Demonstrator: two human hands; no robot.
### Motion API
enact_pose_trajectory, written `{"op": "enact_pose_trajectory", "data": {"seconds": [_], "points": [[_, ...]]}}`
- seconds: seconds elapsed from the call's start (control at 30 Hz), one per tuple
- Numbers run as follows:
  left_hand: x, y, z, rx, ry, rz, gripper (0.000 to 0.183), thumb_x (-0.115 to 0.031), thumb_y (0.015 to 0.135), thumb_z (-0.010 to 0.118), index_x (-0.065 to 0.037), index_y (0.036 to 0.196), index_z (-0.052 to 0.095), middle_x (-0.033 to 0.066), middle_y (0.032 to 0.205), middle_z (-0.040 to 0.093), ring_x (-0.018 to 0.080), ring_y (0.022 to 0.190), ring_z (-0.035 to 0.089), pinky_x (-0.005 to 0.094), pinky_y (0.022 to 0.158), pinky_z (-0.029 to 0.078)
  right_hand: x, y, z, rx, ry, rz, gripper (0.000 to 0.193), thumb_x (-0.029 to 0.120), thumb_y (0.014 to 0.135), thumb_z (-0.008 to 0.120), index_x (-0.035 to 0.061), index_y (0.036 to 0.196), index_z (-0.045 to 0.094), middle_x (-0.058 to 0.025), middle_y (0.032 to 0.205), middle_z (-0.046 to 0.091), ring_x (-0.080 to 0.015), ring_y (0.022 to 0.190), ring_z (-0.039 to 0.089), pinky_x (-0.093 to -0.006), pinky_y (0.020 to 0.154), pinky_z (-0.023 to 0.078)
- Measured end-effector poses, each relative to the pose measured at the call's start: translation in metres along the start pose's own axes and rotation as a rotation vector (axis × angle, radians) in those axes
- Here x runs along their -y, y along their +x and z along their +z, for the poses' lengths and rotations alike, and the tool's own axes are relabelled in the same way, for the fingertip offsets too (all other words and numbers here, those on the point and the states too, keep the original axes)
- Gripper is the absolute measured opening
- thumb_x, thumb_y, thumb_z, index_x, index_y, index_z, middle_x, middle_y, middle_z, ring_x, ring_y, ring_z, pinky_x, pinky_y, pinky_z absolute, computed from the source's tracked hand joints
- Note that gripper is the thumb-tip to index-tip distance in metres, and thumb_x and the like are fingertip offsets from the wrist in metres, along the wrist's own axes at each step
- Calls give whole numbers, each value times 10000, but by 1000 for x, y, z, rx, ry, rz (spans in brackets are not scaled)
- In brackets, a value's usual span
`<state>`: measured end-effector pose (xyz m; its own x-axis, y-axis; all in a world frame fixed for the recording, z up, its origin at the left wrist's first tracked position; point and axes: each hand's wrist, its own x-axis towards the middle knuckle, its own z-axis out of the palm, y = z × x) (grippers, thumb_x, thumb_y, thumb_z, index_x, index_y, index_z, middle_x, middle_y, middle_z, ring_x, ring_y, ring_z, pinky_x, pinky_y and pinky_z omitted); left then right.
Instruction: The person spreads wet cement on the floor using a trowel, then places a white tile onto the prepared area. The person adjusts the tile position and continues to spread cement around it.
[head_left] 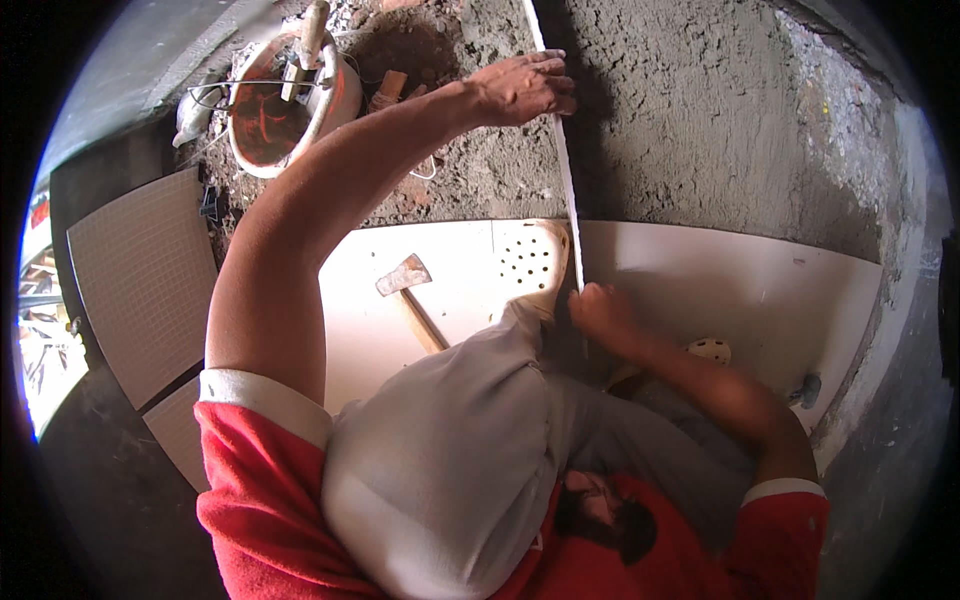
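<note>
A long thin white straightedge strip (pixel 570 195) runs from the far edge of the picture toward me, standing along the rough grey mortar (pixel 690 120). My left hand (pixel 525 88) reaches far out and is closed over the strip's upper part. Close to my knees, my right hand (pixel 603 316) is closed at the strip's near end, with the fingers bunched together. The strip passes beside a cream clog (pixel 535 262) on my foot. Under my feet lie large pale tiles (pixel 720 275), bordering the mortar.
A hatchet (pixel 412 295) with a wooden handle lies on the pale tile at left. Beyond it stands a bucket (pixel 345 100) with a wooden-handled tool in it, among rubble. Gridded tiles (pixel 140 270) lean at far left. A second clog (pixel 710 350) shows at right.
</note>
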<state>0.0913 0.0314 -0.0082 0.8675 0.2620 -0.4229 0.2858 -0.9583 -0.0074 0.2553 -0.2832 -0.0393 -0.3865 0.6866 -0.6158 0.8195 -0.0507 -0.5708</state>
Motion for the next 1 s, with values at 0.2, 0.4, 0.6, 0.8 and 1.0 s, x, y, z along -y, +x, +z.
{"op": "enact_pose_trajectory", "data": {"seconds": [0.2, 0.4, 0.6, 0.8, 1.0], "points": [[7, -25, 26, -76, 35, -29, 388, -222, 1040, 398, -262, 1373, 593, 22, 1459, 524, 242, 1451, 388, 383, 1299, 178, -4, 1, 1, -82, -38, -106, 384, 295, 976, 528, -5, 764, 641, -252, 808, 663, -482, 819, 657, -576, 801, 522], [6, -46, 50, -210, 13, -61, 385, -119, 959, 483, -277, 1270, 646, 15, 1201, 613, 200, 1258, 527, 386, 1275, 224, -13, 1, 4, -98, -44, -53, 337, 253, 946, 572, 7, 724, 635, -234, 789, 664, -468, 816, 650, -583, 780, 511], [-3, -77, 61, -345, -55, -116, 353, -114, 915, 514, -249, 1200, 672, -15, 1067, 609, 172, 1176, 554, 411, 1278, 222, -29, 2, -4, -207, -31, -222, 321, 242, 928, 584, 4, 734, 676, -228, 775, 679, -469, 775, 659, -568, 771, 527], [-2, -78, 34, -455, -23, -236, 256, -155, 967, 549, -218, 1181, 674, -9, 1020, 620, 184, 1122, 569, 418, 1221, 310, -40, -7, -107, -8, -168, 114, 320, 260, 916, 605, -20, 813, 720, -252, 831, 704, -439, 858, 695, -532, 820, 547], [3, -24, -31, -562, -285, -212, 216, -286, 1041, 509, -182, 1090, 693, -3, 964, 616, 191, 994, 546, 376, 969, 393, -59, -48, -240, -36, -302, 208, 402, 330, 944, 656, -57, 1038, 709, -270, 1075, 691, -443, 1029, 660, -500, 923, 499]]}}
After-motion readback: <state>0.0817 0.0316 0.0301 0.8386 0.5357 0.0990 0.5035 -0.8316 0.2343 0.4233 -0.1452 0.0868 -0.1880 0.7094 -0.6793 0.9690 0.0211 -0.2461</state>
